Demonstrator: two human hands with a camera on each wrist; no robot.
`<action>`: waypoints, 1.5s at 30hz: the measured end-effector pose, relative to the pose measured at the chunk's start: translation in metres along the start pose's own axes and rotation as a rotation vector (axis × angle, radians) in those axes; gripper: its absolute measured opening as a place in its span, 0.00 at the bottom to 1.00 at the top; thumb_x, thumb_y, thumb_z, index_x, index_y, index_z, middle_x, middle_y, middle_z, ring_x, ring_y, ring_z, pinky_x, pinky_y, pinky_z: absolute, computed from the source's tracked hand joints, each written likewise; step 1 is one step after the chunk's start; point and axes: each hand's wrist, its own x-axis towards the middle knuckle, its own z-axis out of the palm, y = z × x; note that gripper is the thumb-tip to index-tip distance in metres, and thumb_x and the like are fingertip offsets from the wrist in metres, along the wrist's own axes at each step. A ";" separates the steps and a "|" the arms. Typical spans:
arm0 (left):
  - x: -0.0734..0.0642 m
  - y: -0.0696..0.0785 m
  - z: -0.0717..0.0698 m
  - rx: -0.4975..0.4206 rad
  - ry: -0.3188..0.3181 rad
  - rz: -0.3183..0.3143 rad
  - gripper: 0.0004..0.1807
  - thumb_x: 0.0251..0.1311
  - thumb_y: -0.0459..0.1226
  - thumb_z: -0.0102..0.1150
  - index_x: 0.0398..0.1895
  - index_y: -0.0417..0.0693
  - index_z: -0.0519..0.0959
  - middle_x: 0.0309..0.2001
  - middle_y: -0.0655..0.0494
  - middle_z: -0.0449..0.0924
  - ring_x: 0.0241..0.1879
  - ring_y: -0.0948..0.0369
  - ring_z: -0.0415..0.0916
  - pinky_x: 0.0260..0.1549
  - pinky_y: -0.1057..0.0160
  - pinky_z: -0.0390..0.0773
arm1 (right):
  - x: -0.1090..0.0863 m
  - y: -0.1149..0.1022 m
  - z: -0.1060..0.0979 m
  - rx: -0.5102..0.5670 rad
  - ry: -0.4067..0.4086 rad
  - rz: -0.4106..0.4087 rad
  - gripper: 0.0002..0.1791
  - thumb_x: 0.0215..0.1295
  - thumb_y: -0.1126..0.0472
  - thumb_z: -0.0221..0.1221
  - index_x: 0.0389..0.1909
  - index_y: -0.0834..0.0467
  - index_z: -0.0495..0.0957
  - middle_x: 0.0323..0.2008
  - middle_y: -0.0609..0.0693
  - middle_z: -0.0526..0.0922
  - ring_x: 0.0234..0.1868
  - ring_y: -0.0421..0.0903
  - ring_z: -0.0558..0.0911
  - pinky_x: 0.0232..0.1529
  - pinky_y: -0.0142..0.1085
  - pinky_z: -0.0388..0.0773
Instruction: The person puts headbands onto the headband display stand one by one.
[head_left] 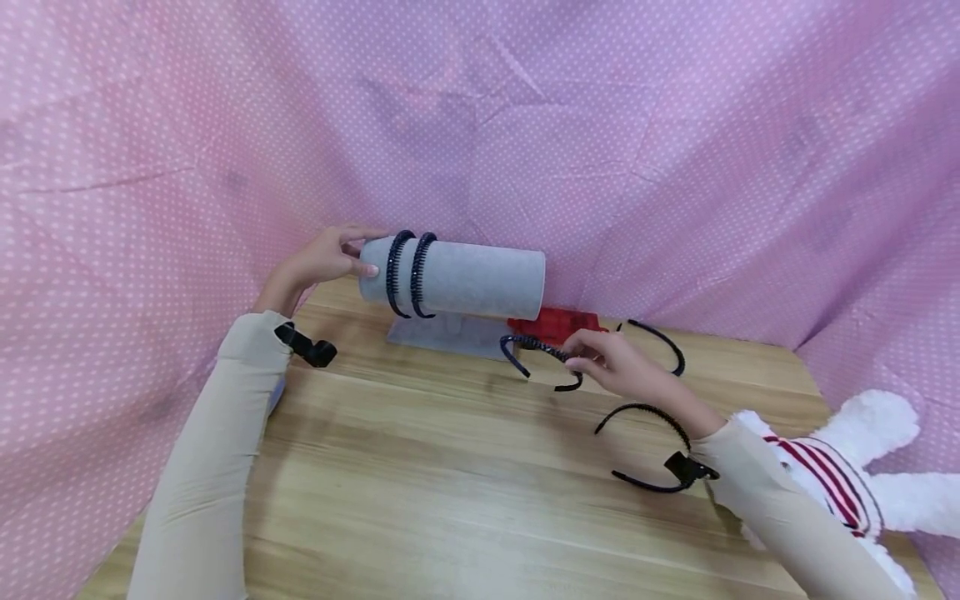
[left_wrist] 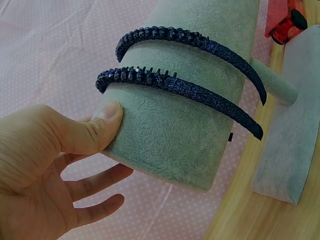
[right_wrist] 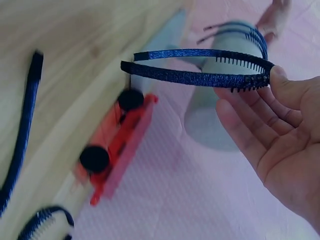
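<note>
A grey fabric-covered headband stand has a horizontal cylinder on a flat base. Two dark blue beaded headbands, an outer one and an inner one, sit over its left part. My left hand holds the cylinder's left end, thumb on its surface and fingers around the edge. Right of the stand, my right hand pinches a third dark headband between thumb and fingers. It hangs above the table with its tips pointing down, apart from the stand.
Behind the right hand lies a red toy car. Two more headbands, one farther back and one nearer, lie around the right forearm. A white plush toy lies at the right. Pink dotted cloth surrounds the wooden table.
</note>
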 end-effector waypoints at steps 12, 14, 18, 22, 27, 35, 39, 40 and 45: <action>-0.003 0.000 -0.002 0.009 0.000 -0.004 0.36 0.66 0.31 0.64 0.77 0.55 0.66 0.77 0.43 0.61 0.65 0.40 0.71 0.62 0.41 0.76 | -0.018 0.005 -0.045 -0.021 0.168 0.062 0.04 0.66 0.72 0.64 0.40 0.68 0.83 0.31 0.56 0.89 0.28 0.39 0.86 0.29 0.27 0.83; -0.003 0.000 -0.002 0.005 0.000 -0.006 0.36 0.66 0.32 0.63 0.77 0.56 0.66 0.77 0.43 0.61 0.66 0.40 0.71 0.62 0.41 0.75 | -0.018 0.002 -0.050 -0.019 0.185 0.091 0.05 0.67 0.71 0.64 0.40 0.69 0.83 0.33 0.59 0.89 0.27 0.39 0.86 0.29 0.28 0.83; -0.003 0.000 -0.003 -0.003 0.000 -0.008 0.36 0.66 0.31 0.63 0.77 0.55 0.65 0.77 0.43 0.60 0.66 0.39 0.70 0.63 0.40 0.75 | -0.013 -0.001 -0.052 -0.049 0.228 0.148 0.06 0.69 0.68 0.63 0.41 0.69 0.82 0.35 0.61 0.88 0.28 0.42 0.87 0.29 0.28 0.83; -0.003 0.000 -0.003 0.001 -0.001 -0.009 0.36 0.66 0.31 0.63 0.77 0.55 0.65 0.77 0.43 0.60 0.67 0.39 0.70 0.63 0.40 0.74 | -0.004 -0.003 -0.045 -0.106 0.292 0.200 0.07 0.69 0.64 0.64 0.40 0.66 0.83 0.34 0.60 0.88 0.30 0.48 0.87 0.30 0.24 0.79; -0.002 0.000 -0.002 0.003 -0.005 -0.002 0.36 0.66 0.31 0.63 0.77 0.55 0.66 0.77 0.42 0.60 0.67 0.39 0.70 0.63 0.41 0.75 | 0.012 -0.004 -0.031 -0.057 0.391 0.213 0.08 0.68 0.65 0.65 0.40 0.68 0.82 0.34 0.62 0.88 0.31 0.56 0.88 0.29 0.21 0.77; -0.001 0.002 -0.001 -0.002 -0.008 0.009 0.36 0.66 0.31 0.63 0.77 0.54 0.65 0.78 0.42 0.59 0.66 0.38 0.70 0.62 0.40 0.75 | 0.041 -0.005 -0.016 0.044 0.464 0.231 0.11 0.70 0.62 0.64 0.42 0.68 0.81 0.37 0.65 0.87 0.34 0.59 0.89 0.26 0.22 0.80; 0.000 0.002 -0.001 -0.009 -0.013 0.007 0.37 0.66 0.32 0.64 0.77 0.53 0.65 0.78 0.42 0.58 0.67 0.37 0.69 0.62 0.40 0.75 | 0.053 -0.005 -0.009 0.078 0.480 0.250 0.12 0.69 0.62 0.65 0.43 0.69 0.81 0.37 0.65 0.87 0.33 0.59 0.89 0.24 0.27 0.83; 0.000 0.002 -0.001 -0.010 -0.015 0.003 0.37 0.66 0.32 0.64 0.77 0.53 0.65 0.78 0.42 0.58 0.67 0.38 0.69 0.62 0.40 0.75 | 0.056 -0.005 -0.008 0.084 0.483 0.252 0.12 0.69 0.62 0.65 0.42 0.69 0.81 0.37 0.66 0.87 0.33 0.59 0.89 0.24 0.28 0.83; 0.000 0.002 0.000 -0.022 -0.014 -0.003 0.37 0.66 0.32 0.65 0.77 0.52 0.65 0.78 0.42 0.58 0.66 0.38 0.70 0.61 0.41 0.76 | 0.067 -0.007 -0.002 0.094 0.484 0.250 0.12 0.69 0.61 0.65 0.42 0.68 0.81 0.36 0.64 0.87 0.30 0.57 0.89 0.22 0.28 0.82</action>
